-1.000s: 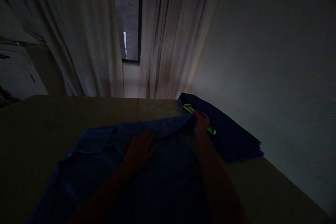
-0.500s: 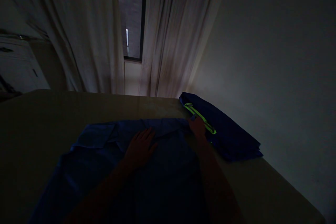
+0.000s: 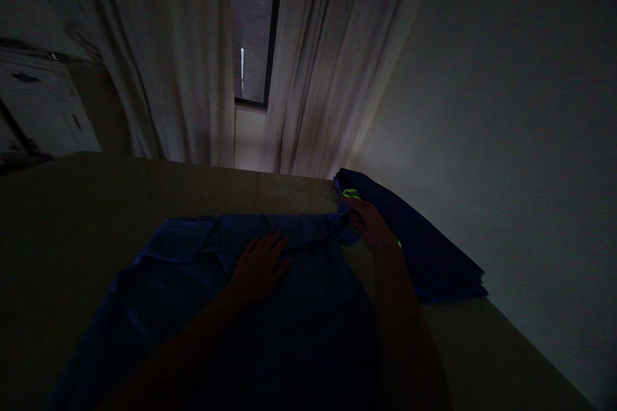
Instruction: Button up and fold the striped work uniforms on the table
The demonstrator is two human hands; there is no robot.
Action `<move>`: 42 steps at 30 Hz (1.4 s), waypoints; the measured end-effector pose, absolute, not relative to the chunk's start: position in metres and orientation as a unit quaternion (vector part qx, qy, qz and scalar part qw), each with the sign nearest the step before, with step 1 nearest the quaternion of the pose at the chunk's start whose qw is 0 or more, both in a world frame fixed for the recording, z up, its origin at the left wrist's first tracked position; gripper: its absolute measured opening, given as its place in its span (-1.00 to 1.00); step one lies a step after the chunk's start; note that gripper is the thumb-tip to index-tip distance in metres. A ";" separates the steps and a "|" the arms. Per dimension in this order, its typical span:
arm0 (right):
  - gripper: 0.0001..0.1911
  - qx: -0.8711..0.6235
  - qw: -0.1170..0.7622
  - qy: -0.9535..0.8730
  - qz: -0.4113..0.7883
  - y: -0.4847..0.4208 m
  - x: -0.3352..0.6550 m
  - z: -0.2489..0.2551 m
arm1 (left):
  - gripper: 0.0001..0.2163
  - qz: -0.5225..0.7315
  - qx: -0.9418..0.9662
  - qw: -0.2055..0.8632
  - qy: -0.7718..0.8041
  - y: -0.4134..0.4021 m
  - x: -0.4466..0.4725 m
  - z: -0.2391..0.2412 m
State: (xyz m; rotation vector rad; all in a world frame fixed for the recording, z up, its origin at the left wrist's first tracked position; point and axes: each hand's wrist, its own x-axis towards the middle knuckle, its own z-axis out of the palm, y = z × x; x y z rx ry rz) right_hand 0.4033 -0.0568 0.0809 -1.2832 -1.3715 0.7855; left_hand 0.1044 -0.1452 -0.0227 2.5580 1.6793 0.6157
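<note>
A blue garment point(image 3: 289, 334) lies spread over the table, its far edge folded into a band and a squarish flap at its far left. My left hand point(image 3: 260, 263) rests flat on it just below the folded band, fingers stretched out. At the far right corner of the cloth, my right hand point(image 3: 369, 221) has its fingers closed on the garment's edge, which bunches up there. Close behind that hand is a folded dark blue cloth point(image 3: 424, 237) with a bright yellow-green strip, partly hidden by my right hand and forearm. Dim light hides fine detail.
The tan table point(image 3: 144, 186) reaches to a pale wall point(image 3: 506, 141) on the right. Beyond its far edge hang long curtains point(image 3: 183, 64) with a narrow window point(image 3: 253, 26) between them. A white cabinet point(image 3: 43, 96) stands at the far left.
My right hand has turned and shifted slightly right, and the garment's right corner is more bunched under its fingers. My left hand stays in place. The view has tilted a little.
</note>
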 end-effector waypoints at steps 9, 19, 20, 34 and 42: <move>-0.66 -0.556 0.280 -0.748 0.232 -0.048 0.357 0.078 | -0.50 0.185 0.819 0.005 0.544 -0.146 0.106 -0.019; -0.82 -0.517 0.168 -0.835 0.084 -0.043 0.342 0.043 | -0.50 0.182 0.824 0.002 0.537 -0.144 0.104 -0.021; -0.87 -0.522 0.176 -0.830 0.081 -0.041 0.341 0.044 | -0.50 0.184 0.823 0.002 0.537 -0.144 0.104 -0.021; -0.69 -0.513 0.282 -0.810 0.032 -0.045 0.292 0.023 | -0.53 0.206 0.822 -0.008 0.531 -0.145 0.106 -0.022; -0.51 -0.474 0.186 -0.860 0.030 -0.065 0.280 0.004 | -0.62 0.257 0.814 -0.012 0.522 -0.143 0.106 -0.013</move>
